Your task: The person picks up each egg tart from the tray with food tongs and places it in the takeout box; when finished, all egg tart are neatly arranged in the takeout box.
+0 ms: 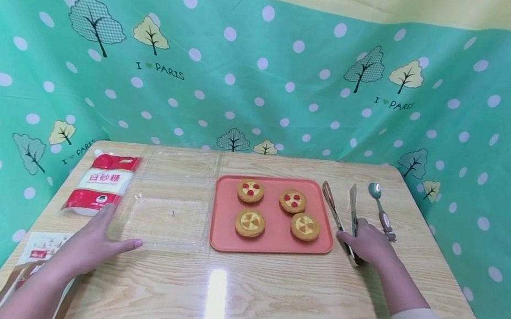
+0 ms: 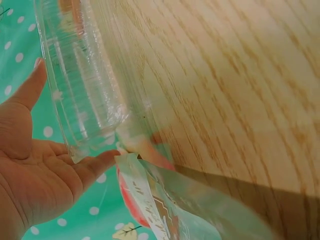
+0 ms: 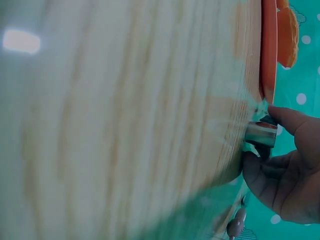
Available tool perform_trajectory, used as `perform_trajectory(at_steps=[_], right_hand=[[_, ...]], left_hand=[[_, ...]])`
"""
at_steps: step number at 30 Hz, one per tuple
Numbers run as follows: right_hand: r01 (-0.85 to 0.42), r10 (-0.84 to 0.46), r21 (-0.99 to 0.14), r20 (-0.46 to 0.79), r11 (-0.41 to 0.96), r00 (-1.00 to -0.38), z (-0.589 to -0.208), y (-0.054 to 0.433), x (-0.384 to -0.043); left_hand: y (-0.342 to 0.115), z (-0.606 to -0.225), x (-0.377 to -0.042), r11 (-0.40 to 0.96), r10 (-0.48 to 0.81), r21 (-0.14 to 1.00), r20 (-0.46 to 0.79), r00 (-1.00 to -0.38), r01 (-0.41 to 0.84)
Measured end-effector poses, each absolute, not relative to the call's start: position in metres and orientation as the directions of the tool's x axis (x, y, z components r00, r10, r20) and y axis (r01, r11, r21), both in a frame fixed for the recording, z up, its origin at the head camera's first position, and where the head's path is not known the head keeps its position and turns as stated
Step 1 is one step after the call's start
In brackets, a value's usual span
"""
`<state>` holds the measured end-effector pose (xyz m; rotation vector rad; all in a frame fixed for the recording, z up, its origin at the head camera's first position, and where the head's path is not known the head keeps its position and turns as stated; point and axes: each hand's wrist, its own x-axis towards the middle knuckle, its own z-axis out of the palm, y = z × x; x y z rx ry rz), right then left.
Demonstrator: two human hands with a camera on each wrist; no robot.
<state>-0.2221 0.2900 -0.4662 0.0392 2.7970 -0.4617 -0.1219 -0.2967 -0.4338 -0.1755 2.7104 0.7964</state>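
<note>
Head view: right grip (image 1: 367, 244) holds tongs (image 1: 354, 208), left grip (image 1: 94, 244) wide beside clear container (image 1: 180, 225).

The tongs (image 1: 353, 208) look shiny metal, the container (image 1: 169, 227) clear glossy plastic, the tabletop (image 1: 283, 303) smooth, glossy wood.

I see four round golden tarts (image 1: 250, 223) on the pink rectangular tray (image 1: 275, 231); left of the tray, a clear plastic box (image 1: 174, 230), then a red-and-white plastic bag (image 1: 101, 185); right, long metal tongs (image 1: 354, 204), then a brown-handled metal spoon (image 1: 384, 220).

Right hand (image 3: 295, 177) gripping metal tongs (image 3: 261, 134), red tray (image 3: 269, 50) nearby, wooden tabletop (image 3: 125, 120)
</note>
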Motion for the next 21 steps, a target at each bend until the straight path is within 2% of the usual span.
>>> perform_trajectory(at_steps=[7,21], right_hand=[[0.098,0.002,-0.305,-0.301,0.947,-0.954,-0.466,0.295,-0.224],[0.137,0.02,-0.401,-0.283,0.906,-0.959,-0.444,0.304,-0.219]], left_hand=[[-0.295,-0.434,-0.122,0.839,-0.033,0.504,-0.331,-0.943,-0.206],[-0.297,-0.433,-0.122,0.835,-0.04,0.508,-0.328,-0.944,-0.212]])
